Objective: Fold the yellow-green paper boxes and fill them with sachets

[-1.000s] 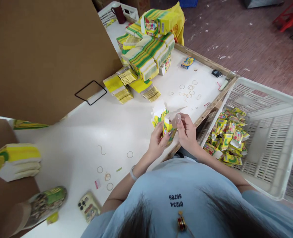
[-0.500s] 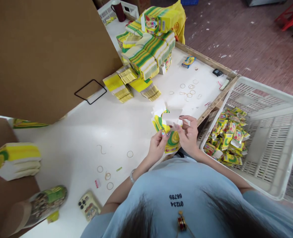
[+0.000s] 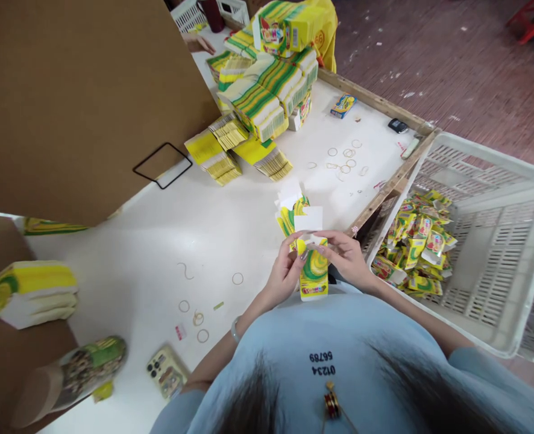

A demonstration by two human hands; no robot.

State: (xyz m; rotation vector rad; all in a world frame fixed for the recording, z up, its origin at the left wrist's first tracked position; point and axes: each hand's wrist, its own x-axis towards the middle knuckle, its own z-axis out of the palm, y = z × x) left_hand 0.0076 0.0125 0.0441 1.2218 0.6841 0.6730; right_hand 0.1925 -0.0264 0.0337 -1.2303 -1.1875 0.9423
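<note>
Close to my body, both hands hold a small yellow-and-green cardboard box, whose white flap stands up at the far end. My left hand pinches its left edge near the opening. My right hand has thumb and fingers on the right edge by the flap. Just beyond the left fingers lie more unfolded cartons of the same print, partly hidden by the held one. To the right, a white plastic crate contains a heap of small yellow-green packs.
Bundled flat cartons are piled at the back. Rubber bands lie scattered on the white table. A large cardboard box borders the left. A phone and a jar sit front left. Another person's hand shows far back.
The held box has turned more upright toward me and its white flap now points away. My right hand has moved down and closer to my left. Another person's hand has appeared at the back.
</note>
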